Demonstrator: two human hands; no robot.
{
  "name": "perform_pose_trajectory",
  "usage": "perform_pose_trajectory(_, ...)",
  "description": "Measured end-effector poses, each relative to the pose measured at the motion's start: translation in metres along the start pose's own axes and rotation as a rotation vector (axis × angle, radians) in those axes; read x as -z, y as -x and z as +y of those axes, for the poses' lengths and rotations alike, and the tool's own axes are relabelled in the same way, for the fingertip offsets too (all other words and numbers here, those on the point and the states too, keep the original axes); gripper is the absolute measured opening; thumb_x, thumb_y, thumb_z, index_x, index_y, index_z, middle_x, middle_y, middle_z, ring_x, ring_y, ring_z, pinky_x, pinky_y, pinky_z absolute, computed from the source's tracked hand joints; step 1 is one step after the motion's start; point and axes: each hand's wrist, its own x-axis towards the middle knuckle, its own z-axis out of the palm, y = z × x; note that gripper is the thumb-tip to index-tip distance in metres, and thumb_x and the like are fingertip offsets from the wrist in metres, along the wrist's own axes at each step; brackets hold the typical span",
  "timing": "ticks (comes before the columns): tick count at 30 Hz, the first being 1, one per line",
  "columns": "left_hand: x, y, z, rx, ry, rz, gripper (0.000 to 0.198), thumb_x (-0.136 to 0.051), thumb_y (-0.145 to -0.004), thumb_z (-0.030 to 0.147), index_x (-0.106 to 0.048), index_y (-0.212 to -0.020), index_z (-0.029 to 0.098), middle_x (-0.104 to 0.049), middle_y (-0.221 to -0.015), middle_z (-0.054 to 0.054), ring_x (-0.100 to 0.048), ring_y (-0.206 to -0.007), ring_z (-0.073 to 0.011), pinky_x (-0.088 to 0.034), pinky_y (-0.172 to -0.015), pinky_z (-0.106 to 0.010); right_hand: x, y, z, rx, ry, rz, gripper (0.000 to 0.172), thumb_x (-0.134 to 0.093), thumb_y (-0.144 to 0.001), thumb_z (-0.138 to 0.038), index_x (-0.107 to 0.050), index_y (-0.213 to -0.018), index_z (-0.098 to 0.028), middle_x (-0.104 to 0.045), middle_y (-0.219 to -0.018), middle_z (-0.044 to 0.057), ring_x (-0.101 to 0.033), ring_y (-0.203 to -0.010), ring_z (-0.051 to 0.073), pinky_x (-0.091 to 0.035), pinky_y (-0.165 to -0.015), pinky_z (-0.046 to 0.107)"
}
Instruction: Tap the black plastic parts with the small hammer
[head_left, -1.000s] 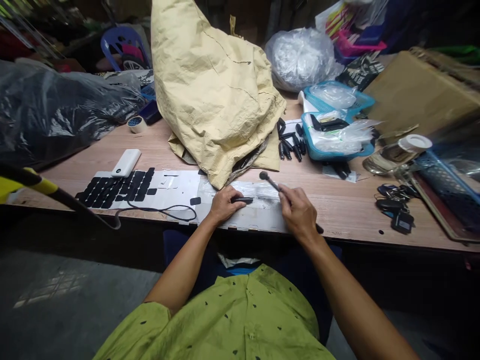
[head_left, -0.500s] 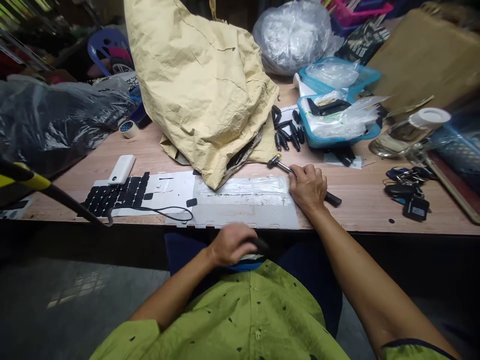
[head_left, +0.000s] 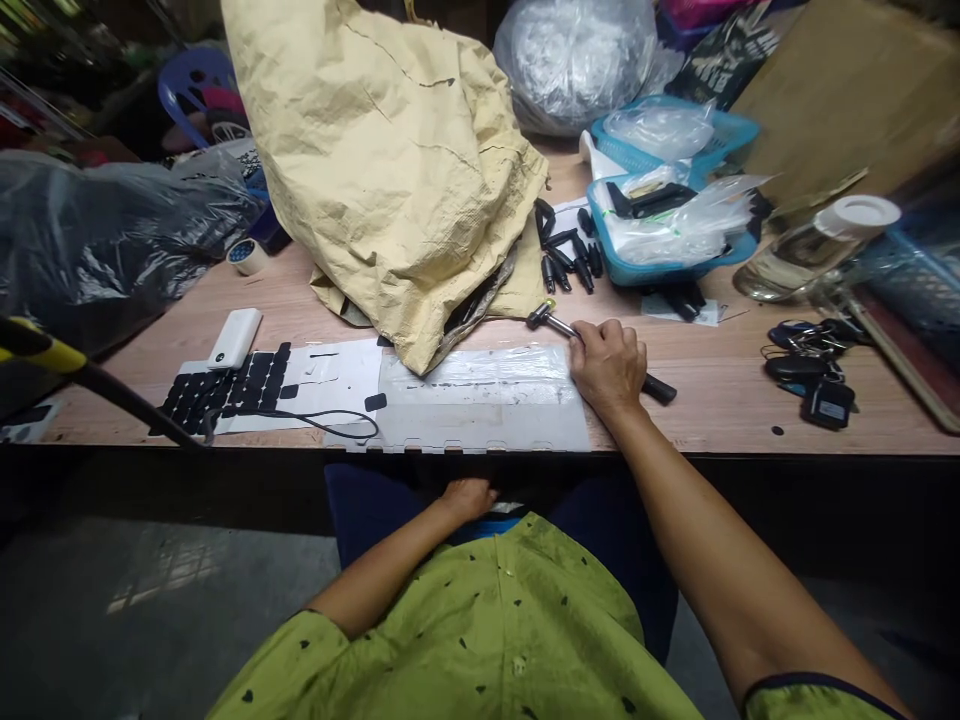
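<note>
My right hand (head_left: 611, 368) rests on the table with its fingers wrapped round a small hammer (head_left: 660, 389). The black handle sticks out on one side of the fist, and the metal shaft and head on the other. Beside that hand lies a flat, clear-covered sheet (head_left: 480, 400) along the table's front edge. Down in my lap, below the edge, is my left hand (head_left: 469, 496). Its fingers point into shadow and are hidden, so what they hold does not show. Several black tube-like pieces (head_left: 568, 255) lie beyond the hammer head.
A large tan paper sack (head_left: 390, 180) stands mid-table. Blue baskets (head_left: 660, 270) with plastic bags, a lidded bottle (head_left: 817, 245) and keys (head_left: 806, 370) are at right. At left are a white power bank (head_left: 235, 338), black stickers (head_left: 247, 385), a cable and a tape roll (head_left: 246, 257).
My left hand has moved down from near the table edge into my lap; the dark thing it held no longer shows. My right hand stays on the hammer. The view has shifted slightly.
</note>
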Motion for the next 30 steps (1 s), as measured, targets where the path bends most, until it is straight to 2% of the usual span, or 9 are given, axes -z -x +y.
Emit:
perform_pose_trajectory(3,0.032,0.026,0.016,-0.289,0.023,-0.262,0.035,-0.066,-0.090,0.034,-0.070,-0.122,0.020,-0.076,-0.109,-0.009,-0.070,-0.100,-0.0251,-0.053,-0.085,-0.031,-0.001,0.001,-0.001,0.005,-0.006,0.017,0.031,-0.043,-0.097,-0.030,-0.068,-0.114,-0.022,-0.056,-0.101,0.013,-0.042,-0.094,0.028,-0.024,-0.073,0.035)
perform_pose_trajectory(5,0.068,0.032,0.026,-0.498,0.186,-0.290,0.032,-0.065,-0.092,0.039,-0.072,-0.117,0.020,-0.077,-0.096,-0.004,-0.070,-0.084,-0.0184,-0.052,-0.078,-0.026,-0.001,0.002,-0.001,0.009,-0.007,0.026,0.031,-0.043,-0.097,-0.030,-0.068,-0.113,-0.022,-0.056,-0.100,0.013,-0.042,-0.094,0.028,-0.024,-0.073,0.035)
perform_pose_trajectory(8,0.129,0.012,0.038,-0.498,0.333,0.197,0.031,-0.052,-0.099,0.038,-0.072,-0.110,0.017,-0.075,-0.095,-0.004,-0.068,-0.083,-0.0164,-0.051,-0.077,-0.025,-0.002,0.002,-0.003,0.012,0.000,0.033,0.029,-0.044,-0.097,-0.030,-0.068,-0.112,-0.022,-0.056,-0.100,0.012,-0.043,-0.094,0.027,-0.024,-0.073,0.035)
perform_pose_trajectory(11,0.181,-0.028,0.046,-0.192,0.168,0.840,0.030,-0.044,-0.101,0.027,-0.071,-0.106,0.016,-0.073,-0.103,-0.010,-0.067,-0.092,-0.0213,-0.051,-0.083,-0.032,-0.002,0.002,-0.004,0.018,0.004,0.044,0.028,-0.045,-0.097,-0.029,-0.068,-0.111,-0.022,-0.056,-0.100,0.012,-0.043,-0.094,0.027,-0.024,-0.072,0.035)
perform_pose_trajectory(14,0.209,-0.062,0.051,0.150,-0.049,0.982,0.025,-0.049,-0.097,0.023,-0.071,-0.102,0.015,-0.070,-0.110,-0.017,-0.067,-0.102,-0.0282,-0.049,-0.088,-0.036,-0.002,0.002,-0.006,0.021,0.005,0.044,0.027,-0.045,-0.096,-0.028,-0.068,-0.111,-0.022,-0.056,-0.099,0.011,-0.042,-0.093,0.026,-0.024,-0.072,0.035)
perform_pose_trajectory(17,0.220,-0.078,0.055,0.333,-0.152,0.902,0.024,-0.053,-0.094,0.026,-0.071,-0.102,0.014,-0.070,-0.111,-0.020,-0.067,-0.105,-0.0331,-0.050,-0.085,-0.039,-0.002,0.002,-0.007,0.015,0.009,0.032,0.027,-0.046,-0.097,-0.028,-0.068,-0.111,-0.022,-0.056,-0.099,0.011,-0.042,-0.093,0.026,-0.024,-0.072,0.034)
perform_pose_trajectory(22,0.222,-0.065,0.051,0.325,-0.146,0.927,0.019,-0.061,-0.088,0.030,-0.070,-0.099,0.018,-0.072,-0.106,-0.015,-0.067,-0.102,-0.0314,-0.049,-0.080,-0.036,-0.002,0.001,-0.007,0.007,0.010,0.008,0.028,-0.045,-0.097,-0.028,-0.068,-0.112,-0.022,-0.056,-0.100,0.011,-0.042,-0.094,0.026,-0.023,-0.072,0.034)
perform_pose_trajectory(25,0.206,-0.038,0.033,0.122,-0.092,0.946,0.018,-0.063,-0.089,0.035,-0.069,-0.098,0.021,-0.073,-0.097,-0.008,-0.066,-0.090,-0.0250,-0.048,-0.075,-0.032,-0.003,0.002,-0.007,0.010,-0.004,0.024,0.028,-0.045,-0.096,-0.028,-0.068,-0.112,-0.022,-0.056,-0.100,0.012,-0.042,-0.094,0.026,-0.023,-0.072,0.034)
perform_pose_trajectory(30,0.151,-0.009,-0.009,-0.347,-0.046,0.763,0.013,-0.070,-0.086,0.031,-0.070,-0.093,0.020,-0.070,-0.089,-0.003,-0.061,-0.083,-0.0194,-0.048,-0.076,-0.030,-0.004,0.003,-0.004,0.009,-0.029,0.047,0.028,-0.047,-0.095,-0.028,-0.068,-0.112,-0.023,-0.056,-0.100,0.012,-0.043,-0.094,0.027,-0.025,-0.073,0.035)
